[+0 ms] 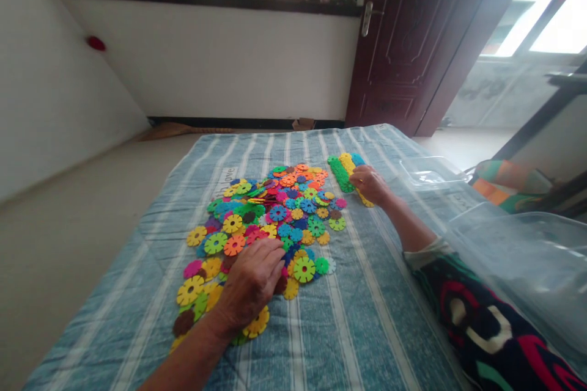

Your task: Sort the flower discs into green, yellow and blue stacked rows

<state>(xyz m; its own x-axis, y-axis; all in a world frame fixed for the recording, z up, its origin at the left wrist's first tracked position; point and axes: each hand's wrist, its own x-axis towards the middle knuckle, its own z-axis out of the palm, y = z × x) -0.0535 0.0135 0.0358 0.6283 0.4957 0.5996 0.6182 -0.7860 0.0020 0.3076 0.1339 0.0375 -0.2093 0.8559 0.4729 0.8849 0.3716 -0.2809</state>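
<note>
Already, single-colour rows (340,175) lay by the right hand (370,184), two o'clock from the larger, still-mixed disc pile (280,214) beneath the left hand (254,281) (what either gripped, I couldn't tell).

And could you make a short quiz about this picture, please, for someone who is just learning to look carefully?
1. Multiple choice. What lies under the left hand?
a) a door handle
b) loose discs
c) a mirror

2. True or false? The clear boxes are to the right of the loose discs in the picture.

3. Fill in the blank. At the right hand lie rows of discs: from left to right at their far ends, green, ____ and blue.

Key: 1. b; 2. true; 3. yellow.
</note>
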